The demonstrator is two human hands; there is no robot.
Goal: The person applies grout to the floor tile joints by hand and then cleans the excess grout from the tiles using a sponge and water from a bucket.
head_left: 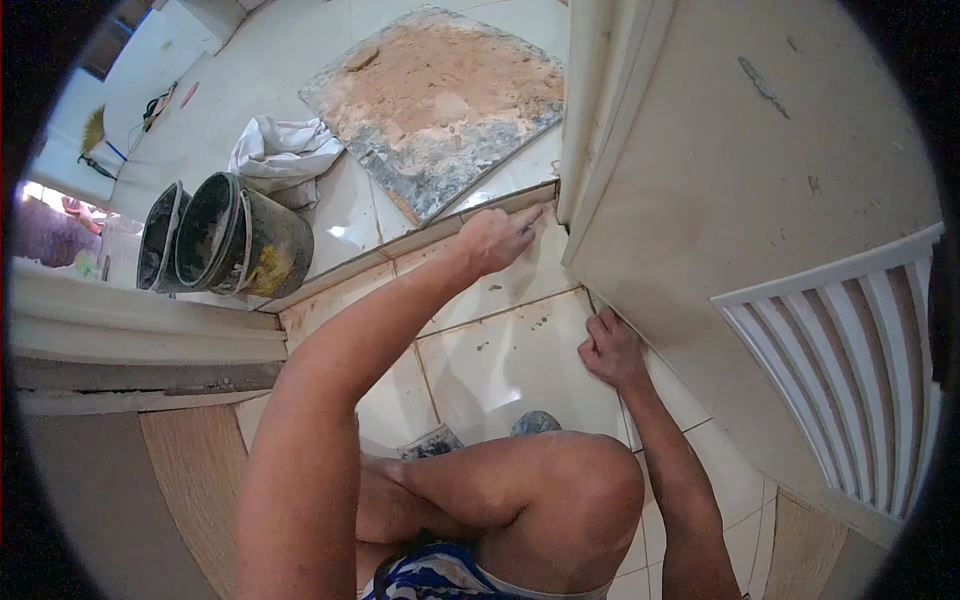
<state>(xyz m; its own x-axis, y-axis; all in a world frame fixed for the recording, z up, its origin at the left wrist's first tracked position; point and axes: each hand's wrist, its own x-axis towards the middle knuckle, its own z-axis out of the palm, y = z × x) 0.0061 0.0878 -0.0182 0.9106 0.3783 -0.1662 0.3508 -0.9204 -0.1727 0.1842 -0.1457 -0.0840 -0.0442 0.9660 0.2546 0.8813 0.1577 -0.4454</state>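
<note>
Far left, we see buckets (278,238) beside a sack (282,150). Our left hand (495,240) is at the step (400,246), index finger extended, others curled. The tiles (520,350) lie nearer, between our hands. Our right hand (612,350), fingers bent, is beside the door (720,190). We cannot tell whether either grips anything.

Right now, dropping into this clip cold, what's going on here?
A person is down low over a tiled floor, working with bare hands. The left hand has a finger stretched toward the corner where a low step meets the door frame. The right hand, fingers curled, is at the floor beside a pale panel; whether it grips anything is unclear. Beyond the step are a board heaped with reddish powder, a white sack and two dirty buckets.
</note>
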